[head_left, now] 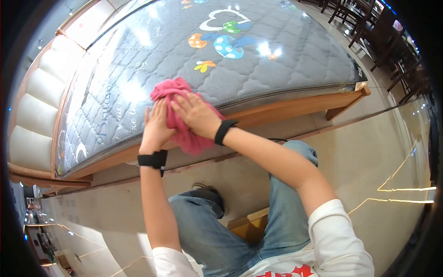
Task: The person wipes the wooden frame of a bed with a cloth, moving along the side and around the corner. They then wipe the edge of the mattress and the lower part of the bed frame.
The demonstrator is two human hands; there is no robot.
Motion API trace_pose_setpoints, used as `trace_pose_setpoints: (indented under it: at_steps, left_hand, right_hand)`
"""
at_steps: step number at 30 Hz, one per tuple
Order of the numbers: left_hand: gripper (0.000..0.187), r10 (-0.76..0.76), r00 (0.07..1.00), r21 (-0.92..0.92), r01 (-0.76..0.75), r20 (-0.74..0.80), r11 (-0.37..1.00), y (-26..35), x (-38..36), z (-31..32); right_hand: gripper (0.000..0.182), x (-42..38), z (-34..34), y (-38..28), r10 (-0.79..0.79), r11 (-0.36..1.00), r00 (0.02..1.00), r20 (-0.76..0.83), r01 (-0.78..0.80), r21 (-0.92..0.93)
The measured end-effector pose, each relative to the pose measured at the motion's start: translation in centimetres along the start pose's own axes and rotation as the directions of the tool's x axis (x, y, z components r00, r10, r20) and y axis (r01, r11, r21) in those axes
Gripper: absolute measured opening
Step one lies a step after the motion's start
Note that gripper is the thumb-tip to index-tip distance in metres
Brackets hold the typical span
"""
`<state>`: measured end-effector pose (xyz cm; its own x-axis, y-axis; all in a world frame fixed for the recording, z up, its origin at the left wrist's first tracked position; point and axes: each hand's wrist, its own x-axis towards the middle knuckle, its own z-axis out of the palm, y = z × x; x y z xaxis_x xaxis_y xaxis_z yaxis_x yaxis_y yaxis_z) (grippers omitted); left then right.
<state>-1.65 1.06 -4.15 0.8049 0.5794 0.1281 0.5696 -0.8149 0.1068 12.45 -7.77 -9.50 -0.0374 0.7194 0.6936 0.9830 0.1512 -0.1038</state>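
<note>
A crumpled pink cloth (173, 88) lies over the near edge of a grey quilted mattress (286, 60), with its lower end hanging down over the bed's side. My left hand (158, 127) grasps the cloth from the left, its fingers pointing away from me. From the right, my right hand (199, 116) holds the same cloth, fingers slightly bent on top of it. The two hands are close together. Folds of cloth partly hide the fingertips and what lies beneath. Each wrist wears a black band.
A wooden bed frame (295, 105) runs along the mattress edge, with a padded cream headboard (34, 111) at left. Dark wooden chairs (350, 18) stand at the far right. Between my legs is a yellowish wooden stool (249, 226) on the tiled floor (364, 152).
</note>
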Motion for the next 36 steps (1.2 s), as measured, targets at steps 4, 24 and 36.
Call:
trace_pose_setpoints:
  at_steps: [4,24,36]
  left_hand:
    - [0.092,-0.082,0.996,-0.028,0.082,-0.026,0.996,-3.0,-1.7,0.2]
    - [0.098,0.362,0.882,-0.219,-0.434,-0.301,0.874,23.9,9.8,7.0]
    - [0.095,0.395,0.864,-0.26,-0.477,-0.311,0.839,24.5,10.0,7.1]
  right_hand:
    - [0.044,1.4,2.2,-3.3,-0.06,0.998,0.994,-0.087,0.057,-0.033]
    - [0.054,-11.7,-19.3,16.1,0.163,0.967,0.953,0.254,-0.104,-0.233]
    - [0.075,-12.4,-18.8,17.2,0.204,0.969,0.939,0.277,-0.153,-0.195]
